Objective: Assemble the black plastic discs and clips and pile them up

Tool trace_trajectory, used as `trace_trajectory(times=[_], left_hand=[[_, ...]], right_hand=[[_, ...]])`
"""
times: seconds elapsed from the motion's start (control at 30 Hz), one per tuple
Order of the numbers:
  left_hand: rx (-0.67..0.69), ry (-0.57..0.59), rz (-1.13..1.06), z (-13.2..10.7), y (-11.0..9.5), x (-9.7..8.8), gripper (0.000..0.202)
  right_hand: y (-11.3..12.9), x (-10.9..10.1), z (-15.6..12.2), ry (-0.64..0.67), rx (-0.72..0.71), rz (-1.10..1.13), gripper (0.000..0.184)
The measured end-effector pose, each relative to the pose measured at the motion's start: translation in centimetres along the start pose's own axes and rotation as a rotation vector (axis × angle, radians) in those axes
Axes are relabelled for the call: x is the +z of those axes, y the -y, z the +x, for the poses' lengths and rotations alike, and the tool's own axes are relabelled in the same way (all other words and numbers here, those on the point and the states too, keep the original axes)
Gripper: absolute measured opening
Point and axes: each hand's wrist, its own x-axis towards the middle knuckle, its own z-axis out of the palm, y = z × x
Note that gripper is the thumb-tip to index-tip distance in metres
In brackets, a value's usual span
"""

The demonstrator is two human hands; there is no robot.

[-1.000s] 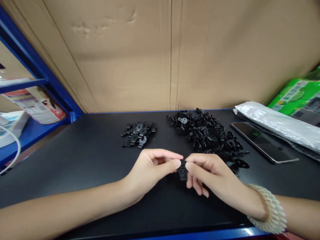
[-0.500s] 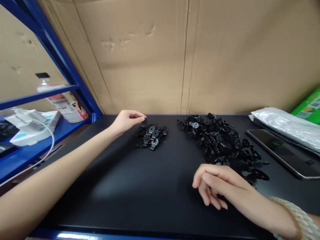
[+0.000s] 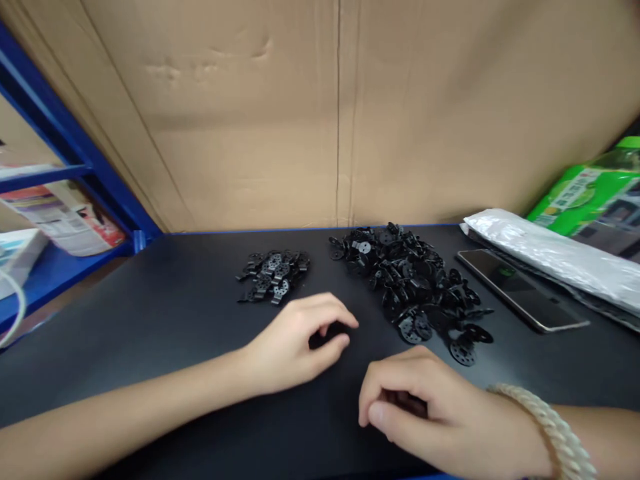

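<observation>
My left hand [image 3: 303,347] is over the middle of the black table [image 3: 200,327]. Its thumb and index finger are apart, and no part shows between them. Just behind it lies a small pile of black perforated plastic discs with clip-like tabs [image 3: 275,270]. My right hand [image 3: 425,407] rests near the front, to the right of the left one, with fingers curled and the thumb against the index finger. Whether anything is inside that curl is hidden. Beyond it spreads a larger heap of similar black discs [image 3: 407,270]; one loose disc [image 3: 463,351] lies closest to the hand.
A phone [image 3: 520,290] lies right of the heap, beside a silvery plastic bag [image 3: 550,253] and a green package [image 3: 575,197]. At left stands a blue shelf frame [image 3: 113,177] with a white labelled bottle [image 3: 75,220]. A cardboard wall [image 3: 250,133] closes off the back.
My left hand has left the small pile and come right and towards me, its pinch now opened. The right hand's fingers have curled in more. The whole view has turned a little right.
</observation>
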Motion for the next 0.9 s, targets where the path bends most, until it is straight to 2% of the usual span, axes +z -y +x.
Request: trace_trajectory(times=[0.07, 0.13, 0.2, 0.27, 0.33, 0.43, 0.6, 0.7, 0.8, 0.9], left_hand=[[0.018, 0.058, -0.06, -0.3, -0.3, 0.9, 0.021], [-0.009, 0.04, -0.059, -0.4, -0.2, 1.1, 0.02], [-0.051, 0.016, -0.037, -0.3, 0.1, 1.0, 0.019], [-0.064, 0.018, -0.028, -0.2, 0.2, 0.9, 0.019], [-0.057, 0.031, -0.028, -0.2, 0.1, 0.9, 0.019], [-0.052, 0.034, -0.033, -0.3, 0.0, 1.0, 0.019], [-0.053, 0.024, -0.054, -0.2, 0.0, 1.1, 0.02], [-0.117, -0.005, -0.112, 0.0, -0.1, 1.0, 0.018], [-0.275, -0.018, -0.356, 0.2, -0.5, 0.8, 0.023], [-0.408, 0.049, -0.727, 0.3, -1.1, 0.8, 0.033]], right_hand=[[-0.2, -0.3, -0.1, -0.025, -0.132, -0.194, 0.015], [-0.5, -1.1, 0.0, -0.093, -0.243, -0.455, 0.019], [-0.8, -2.3, 0.0, -0.202, -0.271, -0.677, 0.023], [-1.0, -3.5, 0.0, -0.308, -0.225, -0.77, 0.021], [-1.2, -4.6, 0.0, -0.359, -0.172, -0.783, 0.018], [-1.5, -5.6, -0.1, -0.356, -0.143, -0.792, 0.018], [-1.9, -5.9, 0.0, -0.36, -0.176, -0.753, 0.018], [-1.7, -5.7, 0.0, -0.442, -0.197, -0.635, 0.017], [-1.0, -5.0, -0.1, -0.551, -0.151, -0.429, 0.014], [-0.3, -3.8, -0.3, -0.509, -0.155, -0.272, 0.015]])
